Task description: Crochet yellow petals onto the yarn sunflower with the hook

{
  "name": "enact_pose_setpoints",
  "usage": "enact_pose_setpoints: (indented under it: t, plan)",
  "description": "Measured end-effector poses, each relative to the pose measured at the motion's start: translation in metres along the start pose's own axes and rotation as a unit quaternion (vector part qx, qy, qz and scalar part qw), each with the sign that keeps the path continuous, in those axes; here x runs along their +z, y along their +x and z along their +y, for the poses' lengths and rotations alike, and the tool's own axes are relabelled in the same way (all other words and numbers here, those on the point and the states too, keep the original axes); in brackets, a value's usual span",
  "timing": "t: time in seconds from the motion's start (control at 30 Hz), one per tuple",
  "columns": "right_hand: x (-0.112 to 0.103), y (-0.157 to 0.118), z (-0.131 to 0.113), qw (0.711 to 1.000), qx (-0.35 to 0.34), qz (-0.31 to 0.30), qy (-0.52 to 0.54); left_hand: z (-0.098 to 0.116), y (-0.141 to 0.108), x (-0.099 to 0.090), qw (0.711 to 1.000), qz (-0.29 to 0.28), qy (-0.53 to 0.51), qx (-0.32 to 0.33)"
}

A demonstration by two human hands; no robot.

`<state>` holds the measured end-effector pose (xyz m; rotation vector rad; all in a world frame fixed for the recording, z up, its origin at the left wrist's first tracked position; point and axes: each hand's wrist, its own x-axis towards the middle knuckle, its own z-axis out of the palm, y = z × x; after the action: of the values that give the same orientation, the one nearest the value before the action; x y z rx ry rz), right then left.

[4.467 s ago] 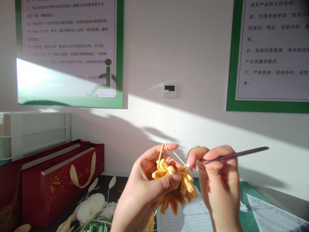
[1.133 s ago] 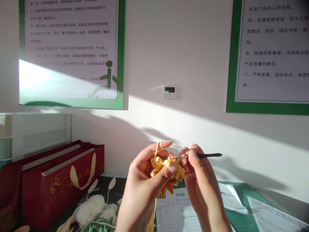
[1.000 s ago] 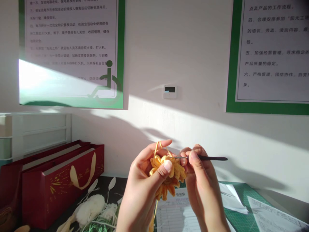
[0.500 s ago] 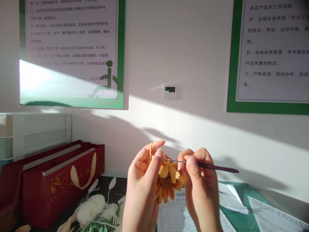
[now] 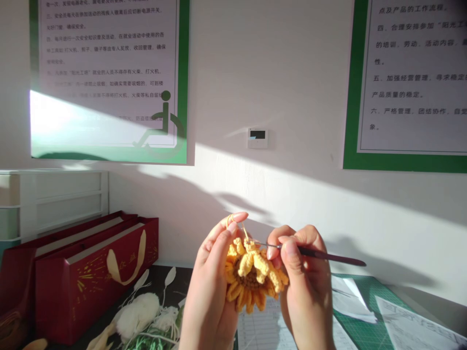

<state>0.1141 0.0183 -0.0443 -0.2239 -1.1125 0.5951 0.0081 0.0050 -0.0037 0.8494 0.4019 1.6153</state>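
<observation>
A yellow crocheted flower [image 5: 251, 279] with a brown centre is held up between both hands. My left hand [image 5: 213, 277] grips its left side, with yellow yarn [image 5: 229, 221] looped round the raised index finger and running down to the flower's top edge. Pinched in my right hand [image 5: 304, 272] is a crochet hook [image 5: 328, 256] with a dark handle pointing right. The hook's thin metal tip meets the flower's top edge near the yarn. My right fingers are close to the flower's right petals.
Dark red gift bags [image 5: 98, 277] stand at the left beside a white drawer unit [image 5: 69, 194]. White yarn [image 5: 136, 316] and green strands [image 5: 153, 340] lie at the lower left. Printed sheets [image 5: 266, 325] and a green cutting mat [image 5: 361, 311] lie below and right of the hands.
My left thumb has shifted up and left, showing more of the flower, which now sits slightly further right. A strand now shows between the index finger and the flower. The hook has moved slightly right.
</observation>
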Motion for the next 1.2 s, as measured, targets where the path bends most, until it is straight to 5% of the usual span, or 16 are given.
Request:
enact_pose_setpoints:
  t: [0.37,0.63,1.2]
  plan:
    - [0.000,0.002,-0.003,0.998,-0.026,0.029,-0.042,0.011,-0.007,-0.002,0.995,-0.092,-0.009,-0.043]
    - [0.002,0.001,0.000,0.997,-0.050,0.037,-0.050,0.010,-0.011,0.002,1.000,-0.026,0.004,-0.007]
    - [0.005,-0.001,0.002,0.994,-0.066,0.048,-0.076,0.006,-0.006,-0.002,0.999,0.006,0.033,0.035]
